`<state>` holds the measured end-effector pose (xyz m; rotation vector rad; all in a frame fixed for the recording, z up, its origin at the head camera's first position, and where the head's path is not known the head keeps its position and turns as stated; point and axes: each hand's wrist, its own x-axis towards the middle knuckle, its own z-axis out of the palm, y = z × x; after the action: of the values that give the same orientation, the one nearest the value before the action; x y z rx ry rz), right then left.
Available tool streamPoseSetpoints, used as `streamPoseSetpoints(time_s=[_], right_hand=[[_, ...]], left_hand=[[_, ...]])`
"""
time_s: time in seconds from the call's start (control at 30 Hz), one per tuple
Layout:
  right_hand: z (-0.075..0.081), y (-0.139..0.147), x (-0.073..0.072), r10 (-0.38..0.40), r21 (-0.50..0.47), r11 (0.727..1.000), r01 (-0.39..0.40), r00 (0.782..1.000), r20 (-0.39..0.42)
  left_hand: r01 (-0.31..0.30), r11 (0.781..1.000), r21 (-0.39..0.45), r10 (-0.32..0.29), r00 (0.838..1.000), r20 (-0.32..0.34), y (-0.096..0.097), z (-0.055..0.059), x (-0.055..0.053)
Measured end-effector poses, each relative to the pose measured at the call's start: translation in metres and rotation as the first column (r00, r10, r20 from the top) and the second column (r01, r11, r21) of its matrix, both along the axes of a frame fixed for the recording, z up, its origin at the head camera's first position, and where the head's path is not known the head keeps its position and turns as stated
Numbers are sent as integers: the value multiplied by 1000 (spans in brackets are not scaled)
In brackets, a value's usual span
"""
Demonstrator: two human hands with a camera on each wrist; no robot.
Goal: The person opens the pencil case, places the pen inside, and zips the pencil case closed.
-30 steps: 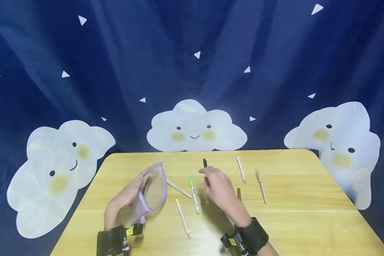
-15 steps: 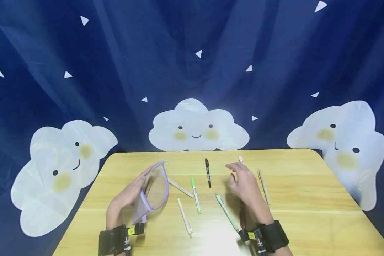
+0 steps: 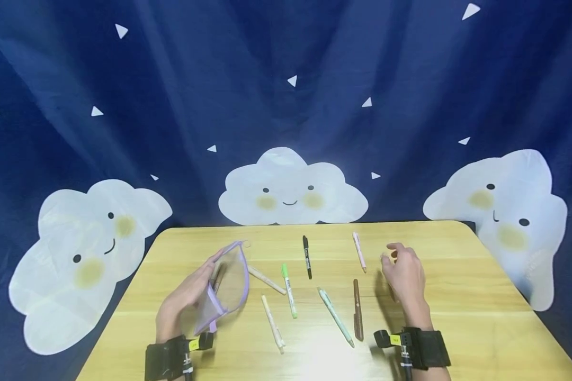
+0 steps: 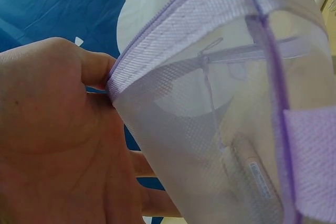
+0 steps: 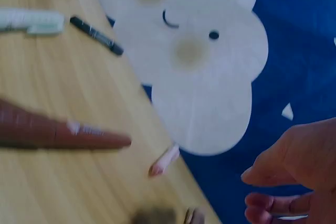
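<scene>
Left hand (image 3: 188, 290): thumb and fingers pinch the pouch's rim, other fingers behind the mesh.
Right hand (image 3: 405, 274): half open, thumb and forefinger parted; the tan pen (image 3: 393, 294) under it is mostly hidden, so I cannot tell whether fingertips touch it.
Mesh pouch (image 4: 173, 135): left of the loose pens, tilted, mouth spread; fine translucent netting, ribbed lilac edging, slim pens (image 4: 255, 174) showing through.
Beside the pouch: two smooth cream pens (image 3: 267, 280), a white highlighter (image 3: 289, 296) with lime cap.
Mid-table: slender black marker (image 3: 307, 258), mint pen (image 3: 334, 316), glossy brown pen (image 3: 357, 312).
Near the right hand: pale pink pen (image 3: 359, 253).
Table (image 3: 476, 301): yellowish wood grain, rounded corners.
Curtain (image 3: 248, 90): softly folded navy cloth printed with white clouds (image 3: 291, 169).
</scene>
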<state>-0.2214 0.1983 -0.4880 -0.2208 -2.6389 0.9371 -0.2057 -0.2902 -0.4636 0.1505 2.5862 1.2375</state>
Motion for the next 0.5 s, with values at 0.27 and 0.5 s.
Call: streamPoseSetpoints(time_s=[0.27, 0.5], right_hand=[[-18, 23, -2, 11, 18, 1000, -18, 941, 338], [-22, 21, -2, 2, 28, 1000, -12, 937, 350]], left_hand=[[3, 1000, 3, -3, 1000, -10, -4, -1, 1], [-2, 1000, 7, 2, 1000, 7, -3, -1, 1]])
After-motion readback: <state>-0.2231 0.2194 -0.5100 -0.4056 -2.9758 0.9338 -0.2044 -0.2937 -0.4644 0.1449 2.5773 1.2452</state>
